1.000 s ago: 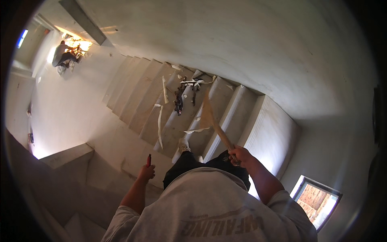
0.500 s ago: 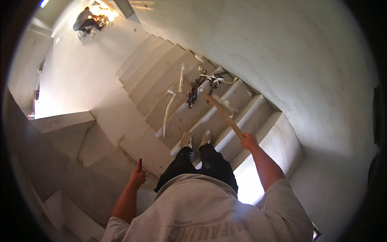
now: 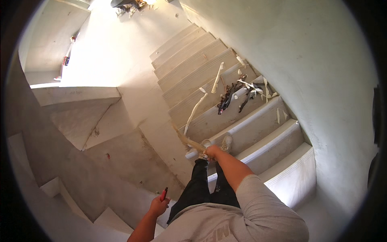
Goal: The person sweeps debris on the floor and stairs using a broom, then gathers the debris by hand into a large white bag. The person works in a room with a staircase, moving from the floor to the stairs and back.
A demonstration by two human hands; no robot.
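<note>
My right hand [image 3: 211, 151] is closed round one end of a pale brown wooden stick [image 3: 188, 141]. The stick points left across the steps just in front of my shoes, its far end smeared by motion. Lower down, my left hand [image 3: 159, 205] grips a small red and black tool [image 3: 163, 194] that sticks up out of the fist; its exact kind is too small to make out. Ahead of my feet, a dark tangled strip [image 3: 229, 97] lies on the steps. Close to it are a long whitish strip [image 3: 196, 111], a shorter whitish strip [image 3: 217, 76] and several pale scraps [image 3: 252, 85].
I stand on a pale staircase [image 3: 201, 64] along a wall [image 3: 290, 60] on the right. A lower landing [image 3: 125, 155] and further steps lie left, beyond a low ledge [image 3: 76, 94]. At the top edge, part of a person [image 3: 125, 4] shows beside scattered scraps.
My right hand has swung left with the stick, from beside the right-hand steps to over my shoes. My view has shifted, so the stairs sit further right; the other person is mostly cut off.
</note>
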